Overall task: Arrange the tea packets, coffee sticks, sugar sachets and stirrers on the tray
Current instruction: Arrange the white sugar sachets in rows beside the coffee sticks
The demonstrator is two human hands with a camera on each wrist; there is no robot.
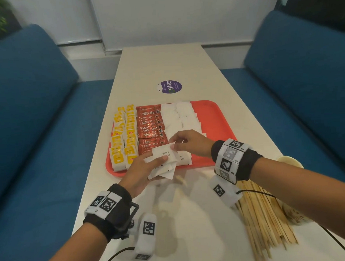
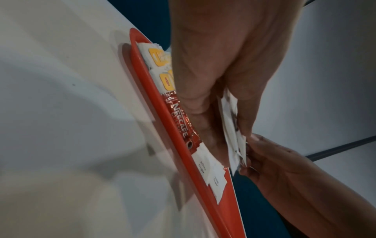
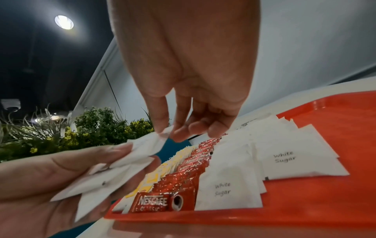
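Note:
An orange-red tray lies on the white table. On it lie two columns of yellow tea packets, a column of red Nescafe coffee sticks and rows of white sugar sachets. My left hand grips a fanned stack of white sugar sachets over the tray's near edge. My right hand pinches the corner of the top sachet between thumb and fingers. Wooden stirrers lie in a loose pile on the table under my right forearm.
A purple round sticker marks the table beyond the tray. Blue sofa seats flank the narrow table on both sides. A paper cup stands near the right table edge. The tray's right part is bare.

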